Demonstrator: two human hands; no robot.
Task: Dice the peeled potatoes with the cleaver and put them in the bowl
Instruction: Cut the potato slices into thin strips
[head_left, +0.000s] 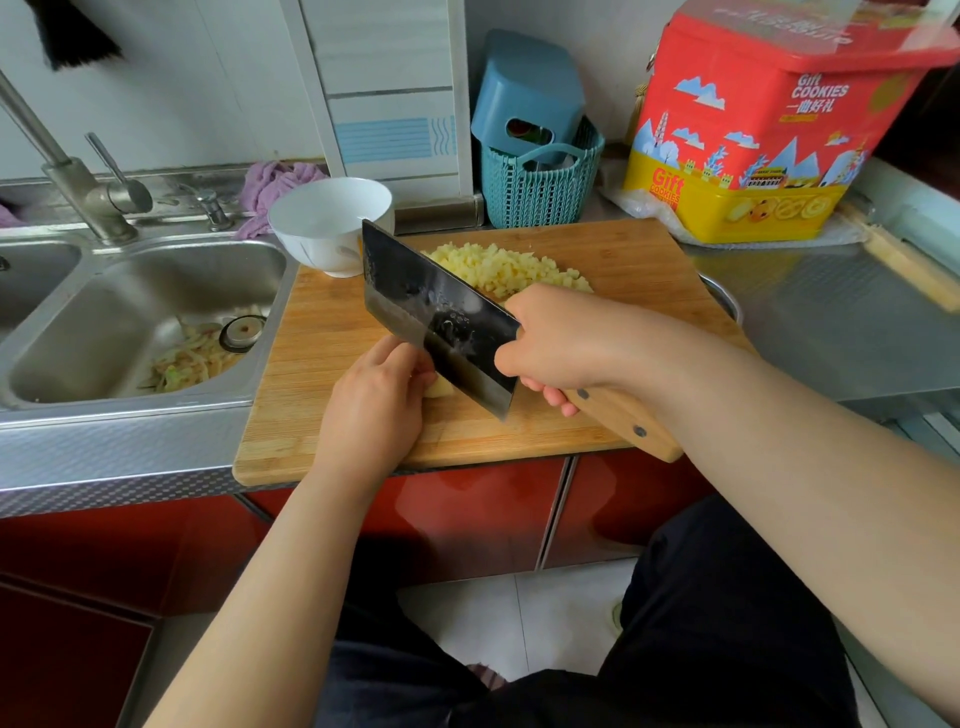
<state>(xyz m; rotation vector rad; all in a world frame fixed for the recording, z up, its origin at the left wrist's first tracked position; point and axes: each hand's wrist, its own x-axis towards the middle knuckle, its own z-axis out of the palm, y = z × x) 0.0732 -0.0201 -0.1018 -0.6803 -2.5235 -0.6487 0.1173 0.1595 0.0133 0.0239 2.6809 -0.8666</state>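
— Bamboo board, and on it?

— A pile of diced potato at the far side, just behind the right hand. The white bowl stands at the board's far left corner, beside the sink.

— The hands?

— The right hand's fingers are curled round the wooden handle of the cleaver, blade tilted, its lower edge near the board. The left hand has its fingers curled over a potato piece just beside the blade; most of that piece is hidden.

— Behind?

— A teal basket and a red cookie tin.
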